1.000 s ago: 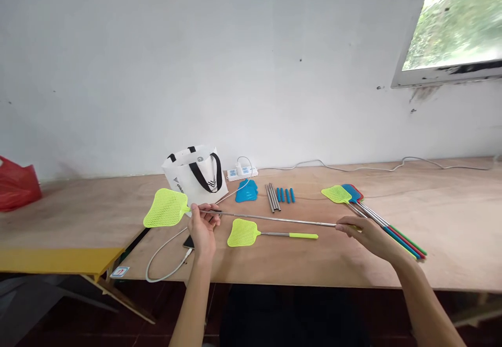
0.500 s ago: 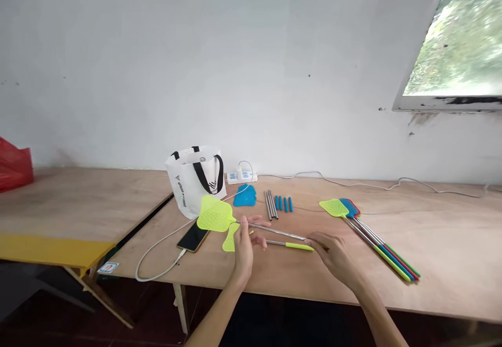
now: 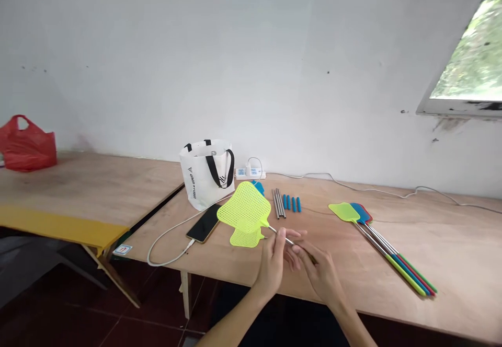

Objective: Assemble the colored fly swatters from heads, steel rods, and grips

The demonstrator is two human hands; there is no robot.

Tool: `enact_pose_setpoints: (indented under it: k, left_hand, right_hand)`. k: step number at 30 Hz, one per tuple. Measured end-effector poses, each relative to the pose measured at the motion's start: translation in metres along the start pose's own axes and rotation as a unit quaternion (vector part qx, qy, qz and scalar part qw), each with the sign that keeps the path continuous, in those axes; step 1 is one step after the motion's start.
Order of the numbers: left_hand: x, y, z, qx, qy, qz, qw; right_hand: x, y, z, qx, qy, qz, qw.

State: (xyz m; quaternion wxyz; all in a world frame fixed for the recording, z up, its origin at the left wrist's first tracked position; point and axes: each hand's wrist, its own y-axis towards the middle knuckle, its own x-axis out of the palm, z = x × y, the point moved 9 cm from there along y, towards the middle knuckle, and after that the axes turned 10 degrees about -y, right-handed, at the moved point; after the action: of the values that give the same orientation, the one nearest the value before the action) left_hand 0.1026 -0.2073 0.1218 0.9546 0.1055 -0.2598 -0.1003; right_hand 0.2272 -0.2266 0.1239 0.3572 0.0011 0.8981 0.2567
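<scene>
I hold a yellow-green fly swatter above the wooden table; its metal handle is pushed in short. My left hand pinches the shaft just behind the mesh head. My right hand grips the handle end, close against the left. Under the raised head lies a second yellow-green swatter, flat on the table and partly hidden.
A white tote bag, a phone on a white cable, a power strip, metal rods, blue grips and a row of finished swatters lie on the table. A red bag sits far left.
The handle has been telescoped in: my hands came from far apart to almost touching, and the swatter head moved right and rose. The camera turned left.
</scene>
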Motion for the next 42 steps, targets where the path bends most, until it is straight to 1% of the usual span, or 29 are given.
enact_pose_setpoints:
  k: [1, 3, 6, 9, 11, 14, 16, 19, 25, 27, 31, 35, 38, 40, 42]
  left_hand:
    - [0.005, -0.002, -0.004, -0.006, 0.006, -0.015, 1.000]
    - [0.009, -0.003, -0.009, -0.014, 0.021, -0.037, 0.999]
    - [0.006, 0.001, -0.013, -0.037, 0.031, -0.062, 0.997]
    - [0.002, 0.008, -0.015, -0.068, 0.043, -0.091, 0.993]
    - [-0.004, 0.013, -0.015, -0.073, 0.043, -0.081, 0.993]
    - [-0.014, 0.019, -0.015, -0.063, 0.007, -0.039, 0.997]
    - [-0.016, 0.020, -0.015, -0.049, -0.011, -0.022, 0.998]
    - [-0.018, 0.018, -0.016, -0.025, 0.000, 0.000, 1.000]
    - [-0.020, 0.012, -0.032, -0.047, 0.002, 0.028, 0.999]
    - [-0.018, 0.010, -0.036, -0.052, 0.005, 0.026, 0.998]
    - [-0.003, 0.004, -0.039, -0.068, 0.008, -0.011, 0.998]
    - [0.007, -0.002, -0.032, -0.065, 0.000, -0.029, 0.997]
    - [0.007, -0.001, -0.026, -0.068, -0.008, -0.041, 0.997]
    - [0.003, 0.003, -0.024, -0.074, -0.006, -0.045, 0.996]
    - [-0.006, 0.009, -0.020, -0.066, -0.001, -0.027, 0.997]
  right_hand:
    - [0.003, -0.001, -0.002, 0.001, 0.015, 0.000, 1.000]
    - [0.005, -0.002, 0.002, 0.013, 0.010, 0.007, 1.000]
    - [0.001, -0.004, 0.014, 0.037, -0.032, 0.020, 0.999]
    - [0.003, -0.003, 0.019, 0.046, -0.044, 0.015, 0.998]
    - [0.006, 0.000, 0.019, 0.050, -0.048, 0.008, 0.998]
    - [0.009, 0.004, 0.014, 0.059, -0.056, 0.003, 0.997]
    - [0.011, 0.007, 0.009, 0.051, -0.050, -0.011, 0.997]
    - [0.012, 0.009, 0.003, 0.030, -0.039, -0.045, 0.998]
    - [0.005, 0.007, 0.002, 0.008, -0.079, -0.051, 0.996]
    - [0.004, 0.005, 0.002, 0.001, -0.103, -0.052, 0.993]
    - [-0.003, -0.001, 0.002, -0.012, -0.161, -0.031, 0.986]
    - [-0.005, -0.004, -0.005, -0.027, -0.154, 0.008, 0.988]
    - [0.000, -0.002, -0.008, -0.012, -0.098, 0.013, 0.995]
    - [0.006, 0.000, -0.005, 0.003, -0.067, -0.007, 0.998]
    - [0.010, 0.001, 0.000, 0.011, -0.074, -0.031, 0.997]
